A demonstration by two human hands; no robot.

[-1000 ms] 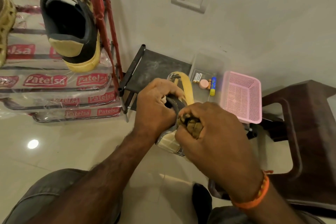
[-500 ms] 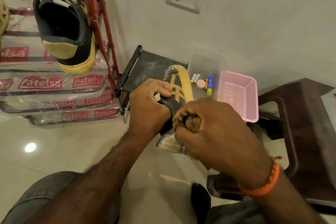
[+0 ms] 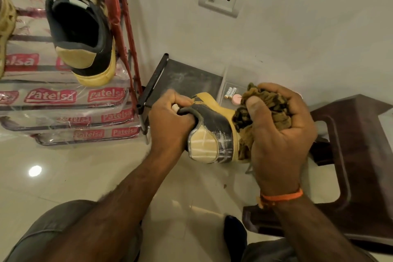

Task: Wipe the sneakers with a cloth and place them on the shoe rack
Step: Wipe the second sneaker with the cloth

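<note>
- The sneaker in the hands is dark, suede-like fabric with a yellow rubber sole band and a pale yellow heel patch; whitish scuff streaks mark the heel.
- The cloth is a crumpled brown and dark knit rag, bunched into a wad.
- A second sneaker of the same colours sits heel-out on the shoe rack, a red-framed metal rack whose rails are wrapped in clear plastic printed with red labels.
- The floor is glossy pale tile with a lamp reflection.
- The left hand is curled tight around the held sneaker's collar, thumb tucked into the opening, holding it in the air with the heel towards the camera.
- The right hand is closed round the cloth, pressing it against the sneaker's sole side; an orange thread band circles that wrist.
- A clear plastic box stands by the wall behind the hands; it holds two small batteries and a pink round item, perhaps a lid, partly hidden.
- A dark brown plastic stool stands at the right.
</note>
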